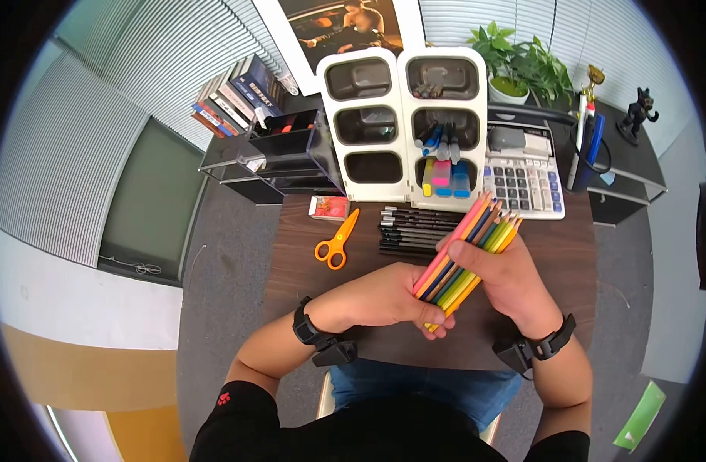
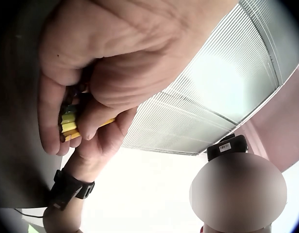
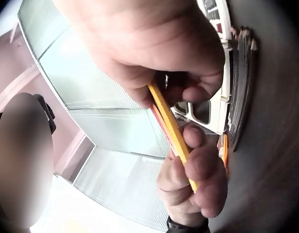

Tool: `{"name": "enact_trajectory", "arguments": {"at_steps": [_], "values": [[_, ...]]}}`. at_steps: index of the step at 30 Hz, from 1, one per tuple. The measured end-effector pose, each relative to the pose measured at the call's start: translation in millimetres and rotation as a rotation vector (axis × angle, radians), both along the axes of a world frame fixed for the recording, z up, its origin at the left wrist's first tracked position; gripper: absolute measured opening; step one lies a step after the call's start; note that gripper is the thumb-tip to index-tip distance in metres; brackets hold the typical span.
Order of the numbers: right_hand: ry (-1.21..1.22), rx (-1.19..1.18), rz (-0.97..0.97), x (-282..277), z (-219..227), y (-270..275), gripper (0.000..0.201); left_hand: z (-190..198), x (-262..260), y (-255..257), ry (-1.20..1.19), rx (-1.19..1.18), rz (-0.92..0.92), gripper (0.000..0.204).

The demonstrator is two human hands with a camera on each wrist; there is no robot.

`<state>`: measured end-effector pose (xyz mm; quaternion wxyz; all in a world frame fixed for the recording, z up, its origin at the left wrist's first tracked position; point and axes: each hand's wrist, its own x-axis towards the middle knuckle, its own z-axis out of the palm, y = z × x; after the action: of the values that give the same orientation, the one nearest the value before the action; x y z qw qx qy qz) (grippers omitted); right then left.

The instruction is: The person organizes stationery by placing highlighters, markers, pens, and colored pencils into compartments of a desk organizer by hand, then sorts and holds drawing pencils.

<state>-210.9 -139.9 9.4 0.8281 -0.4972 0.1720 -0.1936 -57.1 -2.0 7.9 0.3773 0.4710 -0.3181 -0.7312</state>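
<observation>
Both hands hold one bundle of coloured pencils above the near part of the table. Around the blunt lower ends curl the fingers of my left hand, its thumb across them. My right hand grips the bundle higher up, thumb laid over the pencils near the sharpened tips, which point up and away. Pink, orange, blue, brown, green and yellow pencils show in the head view. In the left wrist view the pencil ends stick out between the fingers. A yellow pencil spans both hands in the right wrist view.
Behind the hands lies a row of black pencils, with orange scissors and a small red-and-white box to its left. A white organizer with pens and highlighters stands at the back, a calculator right of it.
</observation>
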Motion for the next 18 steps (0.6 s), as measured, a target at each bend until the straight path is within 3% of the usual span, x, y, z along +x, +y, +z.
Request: {"name": "enact_trajectory", "arguments": {"at_steps": [3,5,6,9,11,14,18], "values": [[-0.024,-0.044,0.085,-5.1,2.7,-2.1,0.027,10.1,-2.8,3.5,0.017,0.008,-0.010,0.031],[-0.115,-0.044,0.124,-8.1,3.5,-1.0,0.039,12.3,-5.5,9.9,0.065,0.009,0.022,0.030],[-0.100,-0.111,0.235,-10.7,-0.7,-6.5,0.059,13.3,-6.3,13.7,0.115,0.015,0.047,0.029],[-0.189,-0.102,0.237,-6.4,-7.2,-6.9,0.068,20.7,-2.0,31.8,0.116,0.019,0.155,0.029],[-0.178,-0.178,0.242,-4.1,-9.8,-11.1,0.069,11.5,8.8,47.0,0.140,0.027,0.201,0.030],[-0.182,-0.135,0.256,-5.7,-6.5,-12.8,0.049,-4.3,27.6,62.8,0.294,0.003,0.402,0.032],[-0.185,-0.122,0.258,-6.0,-6.6,-11.2,0.049,-10.6,43.4,59.0,0.372,0.038,0.551,0.031]]}}
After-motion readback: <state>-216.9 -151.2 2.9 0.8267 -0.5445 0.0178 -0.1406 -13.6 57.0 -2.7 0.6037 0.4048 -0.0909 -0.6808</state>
